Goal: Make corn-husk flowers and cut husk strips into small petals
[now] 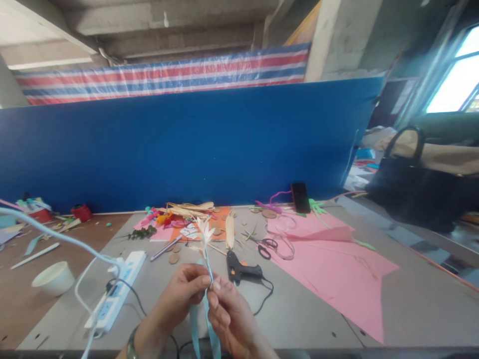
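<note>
Between my two hands stands a handmade flower point(205, 232) with pale cream petals and a thin stem wrapped in light blue. My left hand point(189, 289) pinches the stem from the left with thumb and forefinger. From the right, my right hand point(230, 309) closes its fingertips on the stem just below. A light blue paper strip point(213, 336) hangs down between and under the hands, and its upper end is hidden by my fingers. Just beyond my right hand lies a black hot glue gun point(241, 270) on the table.
A white power strip point(118, 289) with cords lies left, near a white cup point(55, 278). Scissors point(267, 247), pink paper point(337, 274), dried husks point(229, 230) and a pen point(165, 248) lie beyond. A phone point(300, 197) leans on the blue partition point(179, 149). A black bag point(415, 184) sits right.
</note>
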### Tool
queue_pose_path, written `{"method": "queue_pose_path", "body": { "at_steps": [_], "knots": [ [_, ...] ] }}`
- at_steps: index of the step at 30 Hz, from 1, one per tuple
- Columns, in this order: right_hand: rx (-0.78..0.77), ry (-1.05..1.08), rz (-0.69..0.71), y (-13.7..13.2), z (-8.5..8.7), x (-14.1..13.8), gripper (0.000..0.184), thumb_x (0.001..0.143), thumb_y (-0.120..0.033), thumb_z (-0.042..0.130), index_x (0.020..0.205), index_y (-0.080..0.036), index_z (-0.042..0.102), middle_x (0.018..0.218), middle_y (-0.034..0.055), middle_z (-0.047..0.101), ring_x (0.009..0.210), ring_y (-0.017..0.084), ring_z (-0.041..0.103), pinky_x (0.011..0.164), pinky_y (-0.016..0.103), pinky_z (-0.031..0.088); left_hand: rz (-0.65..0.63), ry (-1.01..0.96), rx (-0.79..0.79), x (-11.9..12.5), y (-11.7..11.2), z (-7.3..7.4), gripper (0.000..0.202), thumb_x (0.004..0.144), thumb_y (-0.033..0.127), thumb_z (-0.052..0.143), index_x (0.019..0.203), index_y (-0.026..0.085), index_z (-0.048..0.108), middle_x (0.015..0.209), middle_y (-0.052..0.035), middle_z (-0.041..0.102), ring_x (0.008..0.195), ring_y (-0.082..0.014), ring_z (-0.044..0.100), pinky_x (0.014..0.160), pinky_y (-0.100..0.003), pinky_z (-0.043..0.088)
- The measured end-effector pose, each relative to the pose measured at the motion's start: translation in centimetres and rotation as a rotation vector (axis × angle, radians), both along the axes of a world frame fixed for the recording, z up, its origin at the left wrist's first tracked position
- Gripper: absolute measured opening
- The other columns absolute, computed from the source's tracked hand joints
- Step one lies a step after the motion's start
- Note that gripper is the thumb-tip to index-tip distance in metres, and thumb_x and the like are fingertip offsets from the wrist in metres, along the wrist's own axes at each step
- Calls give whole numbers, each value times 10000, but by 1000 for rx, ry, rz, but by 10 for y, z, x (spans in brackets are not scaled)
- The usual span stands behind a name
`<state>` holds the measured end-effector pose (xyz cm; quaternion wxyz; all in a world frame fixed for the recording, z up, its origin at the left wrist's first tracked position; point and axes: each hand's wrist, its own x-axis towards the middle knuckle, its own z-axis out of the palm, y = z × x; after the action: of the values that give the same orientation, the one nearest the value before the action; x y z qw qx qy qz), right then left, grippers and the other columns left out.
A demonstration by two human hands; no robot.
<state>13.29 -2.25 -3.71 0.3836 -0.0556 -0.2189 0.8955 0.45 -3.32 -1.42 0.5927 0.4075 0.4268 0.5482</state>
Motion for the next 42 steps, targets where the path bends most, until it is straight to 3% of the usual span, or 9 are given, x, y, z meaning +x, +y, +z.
{"method": "queue_pose_path", "body": {
  "at_steps": [5, 8, 12, 16, 21, 26, 29, 32, 42],
  "knots": [
    [-89, 72, 160, 0, -5, 1, 204, 764, -218, 725, 774, -128, 543, 535, -84, 511, 305, -32, 172, 295, 81, 181, -2, 19, 13, 0, -1, 0, 280, 594, 342, 793, 575, 128, 613, 498, 8, 548, 432, -58, 386, 425, -191, 239],
    [-86, 42, 96, -1, -9, -3, 235, 754, -258, 733, 727, -133, 536, 517, -90, 501, 295, -32, 197, 301, 88, 214, 62, 27, 49, 1, -2, 1, 283, 605, 334, 789, 566, 135, 592, 484, 29, 510, 442, -57, 379, 438, -186, 253],
    [128, -178, -162, -3, -11, -8, 298, 780, -356, 694, 654, -137, 536, 494, -46, 551, 280, 7, 362, 310, 127, 282, 168, 75, 101, -1, 0, -5, 247, 643, 317, 769, 596, 136, 607, 461, 65, 431, 417, -39, 300, 416, -181, 205],
    [402, -519, -518, -5, -9, -6, 237, 721, -336, 747, 741, -146, 605, 632, 1, 631, 419, 79, 547, 413, 182, 424, 253, 180, 134, -1, 0, -4, 209, 667, 301, 747, 613, 138, 628, 468, 57, 448, 430, -54, 335, 423, -186, 241],
    [747, -786, -887, -2, -13, -1, 106, 804, -280, 661, 794, -177, 681, 609, 18, 632, 518, 135, 593, 528, 244, 470, 307, 298, 185, 5, -2, 10, 205, 655, 285, 746, 571, 147, 620, 487, 34, 482, 470, -84, 396, 462, -205, 313],
    [962, -856, -1072, 1, -16, 2, 59, 818, -179, 631, 819, -202, 685, 624, 25, 654, 541, 152, 596, 565, 266, 462, 320, 308, 209, 7, -2, 13, 191, 662, 292, 745, 597, 159, 624, 496, 32, 502, 471, -92, 411, 468, -211, 328],
    [1013, -888, -1071, 1, -15, 2, 89, 845, -174, 596, 833, -198, 681, 637, 35, 668, 567, 162, 616, 584, 272, 465, 325, 299, 179, 7, -1, 9, 214, 664, 310, 747, 595, 156, 615, 486, 36, 499, 463, -86, 404, 458, -203, 317],
    [954, -861, -988, 1, -14, 1, 106, 873, -197, 568, 828, -184, 662, 634, 32, 675, 541, 148, 631, 560, 251, 468, 324, 257, 178, 7, 1, 2, 256, 673, 338, 741, 575, 149, 599, 485, 37, 499, 447, -71, 384, 435, -194, 287],
    [528, -552, -613, -1, -1, -4, 288, 853, -387, 607, 720, -131, 601, 581, 19, 644, 418, 101, 589, 445, 196, 456, 302, 101, 96, 8, 6, 1, 277, 604, 328, 789, 617, 141, 585, 479, 69, 479, 382, -29, 297, 382, -175, 200]
  ]
}}
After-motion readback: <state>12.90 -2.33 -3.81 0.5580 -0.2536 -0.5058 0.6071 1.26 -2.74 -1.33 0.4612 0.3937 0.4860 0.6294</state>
